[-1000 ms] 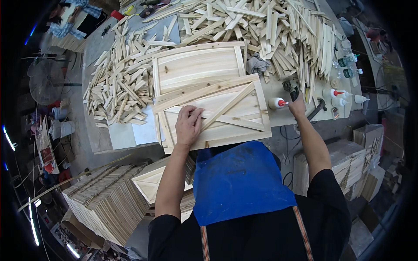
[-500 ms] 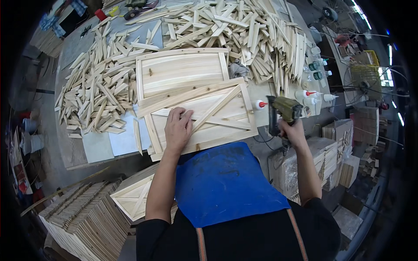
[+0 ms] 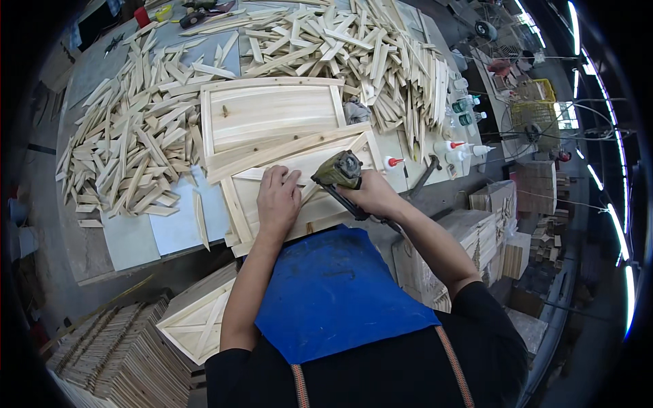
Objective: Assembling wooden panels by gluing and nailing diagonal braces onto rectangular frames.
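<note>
A wooden panel (image 3: 236, 212) with a rim frame and diagonal strips lies at the near edge of the table, close to my apron. My left hand (image 3: 277, 204) rests on it, fingers laid over a pale diagonal strip (image 3: 247, 175) near the panel's left side. In my right hand (image 3: 374, 195) is an olive-green nail gun (image 3: 340, 170), held by its grip over the middle of the panel. It hides the panel's right part, and whether its tip touches the wood cannot be made out. A second framed panel (image 3: 275, 112) lies just behind, partly overlapped by the first.
Loose wooden strips are heaped at left (image 3: 129, 143) and at back right (image 3: 381, 54). Right of the panel are red-tipped glue bottles (image 3: 392, 162) and a hammer (image 3: 426, 173). Stacked wooden parts (image 3: 122, 347) stand on the floor at lower left, and wrapped stacks (image 3: 449, 245) at right.
My right hand has swung the nail gun leftward from beside the table's glue bottles to over the panel, uncovering the hammer. My left hand stays on the strip. The view has shifted slightly.
</note>
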`<action>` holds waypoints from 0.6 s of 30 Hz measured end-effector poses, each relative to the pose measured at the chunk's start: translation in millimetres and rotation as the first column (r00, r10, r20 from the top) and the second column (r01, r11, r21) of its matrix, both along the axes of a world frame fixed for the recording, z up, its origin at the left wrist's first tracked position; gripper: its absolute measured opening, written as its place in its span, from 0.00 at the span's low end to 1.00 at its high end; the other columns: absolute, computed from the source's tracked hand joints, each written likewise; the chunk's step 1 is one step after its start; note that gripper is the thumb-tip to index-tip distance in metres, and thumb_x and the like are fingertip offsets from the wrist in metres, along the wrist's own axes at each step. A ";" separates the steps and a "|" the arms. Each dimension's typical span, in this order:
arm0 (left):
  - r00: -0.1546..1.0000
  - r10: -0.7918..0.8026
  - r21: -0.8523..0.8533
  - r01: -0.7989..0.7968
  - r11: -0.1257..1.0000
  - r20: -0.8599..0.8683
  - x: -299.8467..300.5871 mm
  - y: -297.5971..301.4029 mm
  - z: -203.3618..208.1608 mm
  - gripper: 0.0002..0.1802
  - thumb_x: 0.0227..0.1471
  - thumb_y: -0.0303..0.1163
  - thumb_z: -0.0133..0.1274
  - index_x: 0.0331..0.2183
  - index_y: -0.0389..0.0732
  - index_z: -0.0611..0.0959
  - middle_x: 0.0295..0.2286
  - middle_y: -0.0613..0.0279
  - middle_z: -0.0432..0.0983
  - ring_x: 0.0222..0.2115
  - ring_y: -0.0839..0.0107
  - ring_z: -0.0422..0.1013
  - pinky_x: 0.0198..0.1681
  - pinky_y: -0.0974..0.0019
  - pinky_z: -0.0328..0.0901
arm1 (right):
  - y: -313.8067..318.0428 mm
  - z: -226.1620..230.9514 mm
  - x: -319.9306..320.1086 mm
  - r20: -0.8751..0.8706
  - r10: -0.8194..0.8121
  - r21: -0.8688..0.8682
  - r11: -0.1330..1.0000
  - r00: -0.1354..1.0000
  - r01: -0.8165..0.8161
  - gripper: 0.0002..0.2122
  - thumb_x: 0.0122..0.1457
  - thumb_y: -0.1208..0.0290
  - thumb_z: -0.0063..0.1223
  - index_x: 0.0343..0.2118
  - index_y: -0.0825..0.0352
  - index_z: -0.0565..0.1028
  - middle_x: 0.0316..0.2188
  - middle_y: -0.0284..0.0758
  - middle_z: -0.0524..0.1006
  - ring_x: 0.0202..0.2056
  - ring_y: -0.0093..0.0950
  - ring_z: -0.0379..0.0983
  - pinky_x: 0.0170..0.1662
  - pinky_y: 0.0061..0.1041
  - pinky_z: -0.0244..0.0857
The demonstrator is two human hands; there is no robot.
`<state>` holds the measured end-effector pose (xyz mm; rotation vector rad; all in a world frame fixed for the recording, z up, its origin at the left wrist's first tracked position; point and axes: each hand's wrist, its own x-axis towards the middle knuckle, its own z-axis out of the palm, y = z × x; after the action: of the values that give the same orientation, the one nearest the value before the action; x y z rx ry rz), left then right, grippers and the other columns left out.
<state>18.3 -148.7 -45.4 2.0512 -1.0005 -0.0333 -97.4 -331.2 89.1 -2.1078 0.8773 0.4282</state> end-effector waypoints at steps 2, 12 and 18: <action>1.000 -0.013 0.009 0.014 1.000 -0.026 1.2 2.0 -1.1 0.18 0.47 0.26 0.58 0.44 0.40 0.85 0.45 0.51 0.74 0.52 0.50 0.68 0.61 0.52 0.63 | 0.7 -8.6 0.9 -0.007 0.024 -0.014 1.000 1.000 -0.024 0.16 0.59 0.61 0.63 0.38 0.72 0.83 0.22 0.41 0.81 0.23 0.29 0.78 0.32 0.33 0.72; 0.998 -0.059 0.012 0.060 0.998 -0.030 4.3 8.9 -5.3 0.24 0.48 0.24 0.56 0.50 0.41 0.82 0.49 0.48 0.72 0.56 0.47 0.66 0.63 0.50 0.61 | 10.6 -8.8 3.5 -0.097 0.055 -0.052 0.997 0.994 -0.060 0.16 0.59 0.61 0.63 0.40 0.72 0.81 0.24 0.43 0.82 0.25 0.30 0.79 0.33 0.33 0.72; 0.988 0.094 0.122 -0.109 0.987 0.119 41.9 46.6 21.3 0.30 0.49 0.23 0.58 0.57 0.37 0.77 0.54 0.45 0.69 0.60 0.45 0.61 0.68 0.48 0.53 | 11.4 1.3 0.3 -0.048 -0.007 0.016 1.000 0.999 0.008 0.17 0.59 0.60 0.62 0.32 0.74 0.81 0.18 0.39 0.79 0.19 0.27 0.77 0.25 0.31 0.70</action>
<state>60.2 -102.1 -24.1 2.2402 -0.9825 0.0744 -97.0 -319.8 90.4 -2.0866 0.9061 0.4828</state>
